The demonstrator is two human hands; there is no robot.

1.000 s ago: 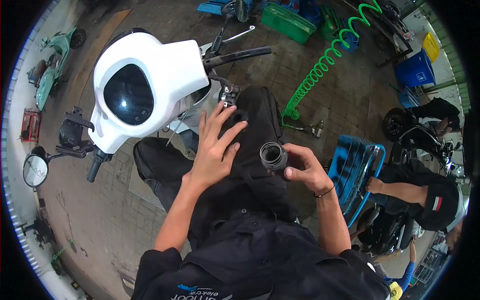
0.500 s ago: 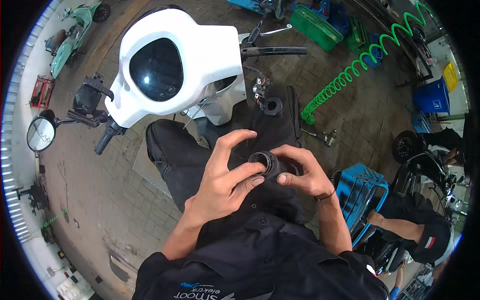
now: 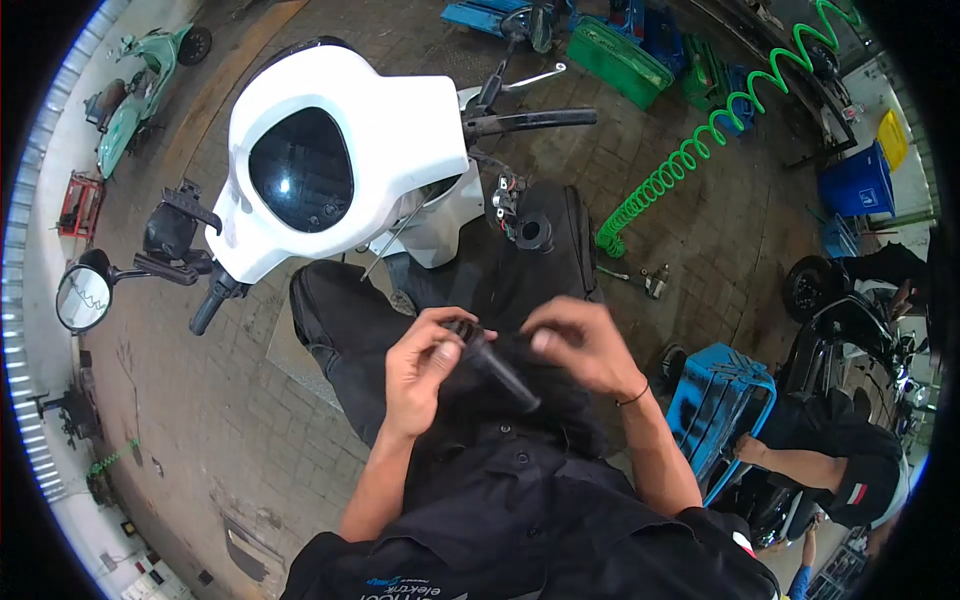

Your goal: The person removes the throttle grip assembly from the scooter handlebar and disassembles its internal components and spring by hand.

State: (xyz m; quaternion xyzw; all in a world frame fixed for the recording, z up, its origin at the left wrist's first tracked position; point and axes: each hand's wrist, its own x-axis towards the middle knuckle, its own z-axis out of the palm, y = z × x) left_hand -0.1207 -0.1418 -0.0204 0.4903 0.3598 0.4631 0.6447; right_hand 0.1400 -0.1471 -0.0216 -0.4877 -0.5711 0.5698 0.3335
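Observation:
In front of my lap, my left hand (image 3: 422, 365) has its fingers and thumb closed round the ringed end of a black handlebar grip (image 3: 505, 378). The grip slants down to the right and its far end is slightly blurred. My right hand (image 3: 588, 348) is apart from it on the right, holding nothing, with thumb and fingers spread and blurred by motion. On my thigh beyond the hands rest a black ring-shaped part (image 3: 535, 234) and a small switch assembly with metal bits (image 3: 507, 197).
A white scooter front (image 3: 400, 120) with bare handlebar end (image 3: 535, 121) stands ahead. A coiled green air hose (image 3: 680, 160) leads to an air tool (image 3: 655, 281) on the floor. On the right are a blue stool (image 3: 715, 385) and another person's arm (image 3: 800, 458).
The grip has turned from end-on to lengthwise and moved left and down in my left hand. My right hand has let go of it. The view has shifted slightly.

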